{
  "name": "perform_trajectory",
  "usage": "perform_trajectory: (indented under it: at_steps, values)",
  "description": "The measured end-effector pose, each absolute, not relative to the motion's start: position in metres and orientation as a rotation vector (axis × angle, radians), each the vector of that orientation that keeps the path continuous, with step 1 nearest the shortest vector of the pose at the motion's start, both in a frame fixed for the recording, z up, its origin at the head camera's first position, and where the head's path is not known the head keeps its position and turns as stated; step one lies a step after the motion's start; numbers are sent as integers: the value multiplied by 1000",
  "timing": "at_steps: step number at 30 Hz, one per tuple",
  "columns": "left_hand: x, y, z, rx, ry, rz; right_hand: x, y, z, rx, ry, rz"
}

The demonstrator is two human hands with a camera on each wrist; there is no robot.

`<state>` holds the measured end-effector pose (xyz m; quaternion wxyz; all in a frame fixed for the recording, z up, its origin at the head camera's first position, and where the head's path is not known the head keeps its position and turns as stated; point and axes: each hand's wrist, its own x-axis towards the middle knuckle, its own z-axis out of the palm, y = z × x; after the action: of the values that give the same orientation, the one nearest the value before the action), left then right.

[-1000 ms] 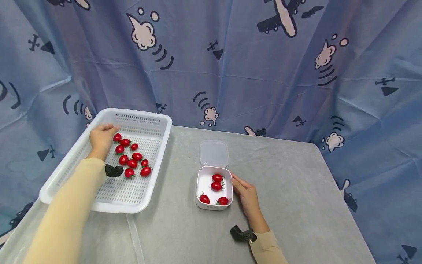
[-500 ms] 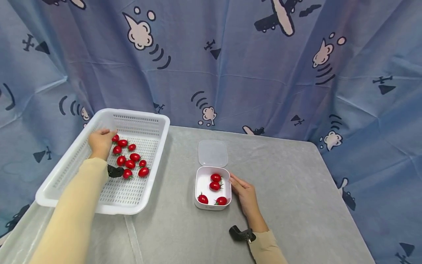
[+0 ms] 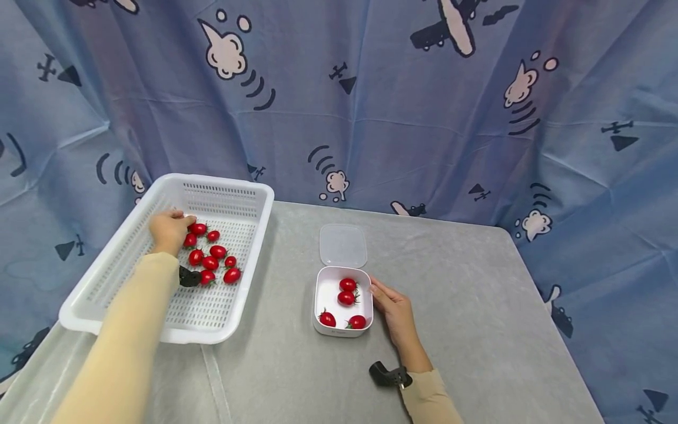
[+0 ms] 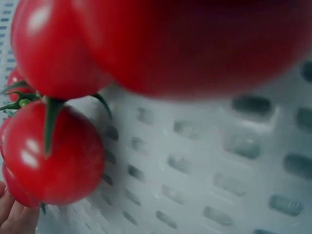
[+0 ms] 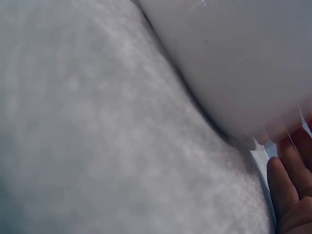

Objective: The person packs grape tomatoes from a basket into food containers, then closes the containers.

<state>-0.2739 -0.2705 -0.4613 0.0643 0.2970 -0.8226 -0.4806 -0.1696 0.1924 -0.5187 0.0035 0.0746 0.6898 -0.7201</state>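
Glossy red tomatoes (image 3: 346, 298) are held in a box (image 3: 340, 333) touched by the relaxed right hand (image 3: 398, 315) and in a basket (image 3: 255, 254); whether any is pinched by the left hand (image 3: 168, 231) cannot be told. The grey table (image 3: 461, 294) is backed by blue curtain (image 3: 424, 147).
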Motion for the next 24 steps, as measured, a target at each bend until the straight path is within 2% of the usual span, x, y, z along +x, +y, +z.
perform_trajectory:
  at_steps: [17, 24]
  values:
    - [-277, -270, -462, 835, -2541, -1413, -169, 195, -517, 238, 2172, -2254]
    - [-274, -270, -447, 840, -2460, -1445, -168, 193, -518, 221, 2169, -2252]
